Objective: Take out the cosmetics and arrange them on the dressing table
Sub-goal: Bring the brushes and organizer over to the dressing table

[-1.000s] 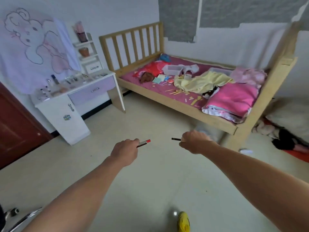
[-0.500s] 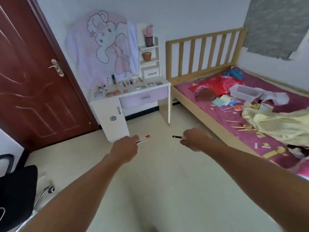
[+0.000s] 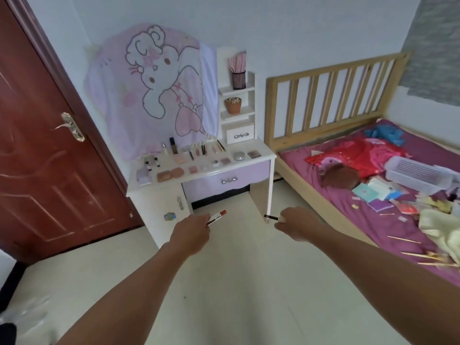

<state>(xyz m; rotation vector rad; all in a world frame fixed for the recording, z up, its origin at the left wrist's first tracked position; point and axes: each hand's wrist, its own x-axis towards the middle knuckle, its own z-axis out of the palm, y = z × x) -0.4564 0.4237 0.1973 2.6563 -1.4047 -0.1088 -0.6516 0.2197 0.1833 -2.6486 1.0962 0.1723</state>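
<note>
The bed (image 3: 348,220) stands to the right of the dressing table (image 3: 249,174). A white basket (image 3: 413,174) and loose things lie on it, so I judge the cosmetics come from there. On the dressing table, many cosmetics (image 3: 189,158) lie in rows. In front of the dressing table, well apart from it, the left hand (image 3: 190,232) curls its fingers around a red-tipped stick (image 3: 217,217). The right hand (image 3: 295,224) pinches a thin dark pencil (image 3: 270,217). Each item sticks out beyond the fingers, probably so it can be laid down easily.
</note>
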